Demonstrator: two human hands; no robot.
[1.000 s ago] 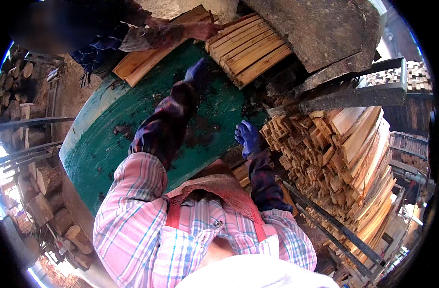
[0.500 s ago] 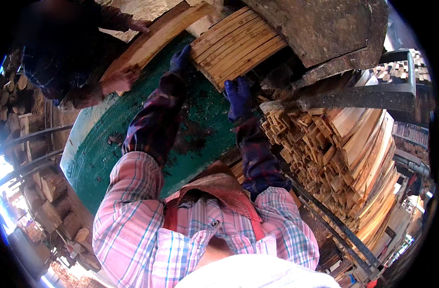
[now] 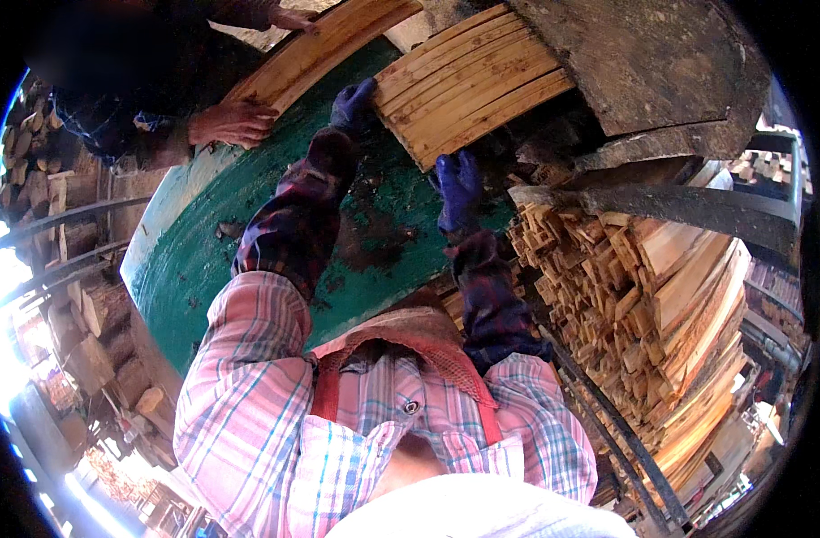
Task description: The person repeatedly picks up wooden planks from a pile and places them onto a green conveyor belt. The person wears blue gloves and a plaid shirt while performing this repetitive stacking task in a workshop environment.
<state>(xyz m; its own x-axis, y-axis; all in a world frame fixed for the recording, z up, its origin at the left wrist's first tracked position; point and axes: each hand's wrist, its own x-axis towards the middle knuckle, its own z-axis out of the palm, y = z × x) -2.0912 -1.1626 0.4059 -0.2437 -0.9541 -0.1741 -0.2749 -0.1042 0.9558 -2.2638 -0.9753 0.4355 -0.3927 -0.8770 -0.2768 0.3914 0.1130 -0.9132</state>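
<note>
A bundle of thin wooden boards (image 3: 471, 85), laid side by side, lies at the far side of the green worktable (image 3: 204, 278). My left hand (image 3: 353, 105), in a purple-blue glove, presses against the left end of the bundle with its fingers stretched out. At the near right edge of the boards is my right hand (image 3: 459, 190), gloved alike, its fingers pointing up and apart; it seems to touch the edge. Both forearms wear dark plaid sleeve covers over a pink plaid shirt.
A co-worker's hand (image 3: 235, 124) rests by a long curved plank (image 3: 325, 49) at the far left. A large rusty metal plate (image 3: 647, 67) stands beyond the bundle. To the right, a tall stack of cut strips (image 3: 598, 287) sits beside metal bars (image 3: 697, 211). Dark sawdust (image 3: 374, 242) lies on the table.
The dark gaps between the bundled boards look narrower. My hands remain at its left end and near edge. The co-worker's lower hand, blurred before, now shows flat beside the long plank. The whole view shifts slightly.
</note>
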